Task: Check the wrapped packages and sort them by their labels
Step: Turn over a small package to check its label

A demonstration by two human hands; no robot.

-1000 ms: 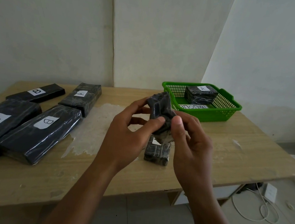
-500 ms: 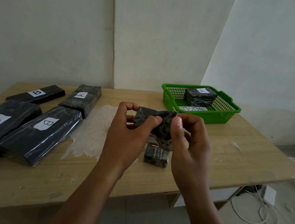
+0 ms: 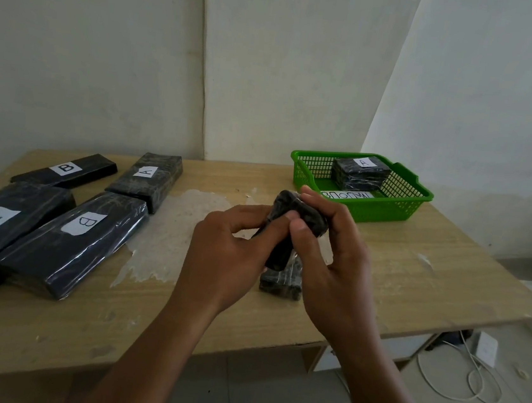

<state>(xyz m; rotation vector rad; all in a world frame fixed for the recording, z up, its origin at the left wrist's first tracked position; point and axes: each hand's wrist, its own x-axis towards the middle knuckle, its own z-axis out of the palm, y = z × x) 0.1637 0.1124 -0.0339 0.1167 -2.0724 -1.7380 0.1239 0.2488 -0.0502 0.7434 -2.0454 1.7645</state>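
Moved: I've turned the small package (image 3: 296, 218) end-down since a moment ago.
Fingers: left hand (image 3: 228, 256) and right hand (image 3: 334, 262) both pinch it.
Label: hidden; basket (image 3: 386, 208) at two o'clock.

One head-worn wide-angle view looks forward and down from above the near edge of the table (image 3: 414, 284); both forearms enter from below, close; walls behind.
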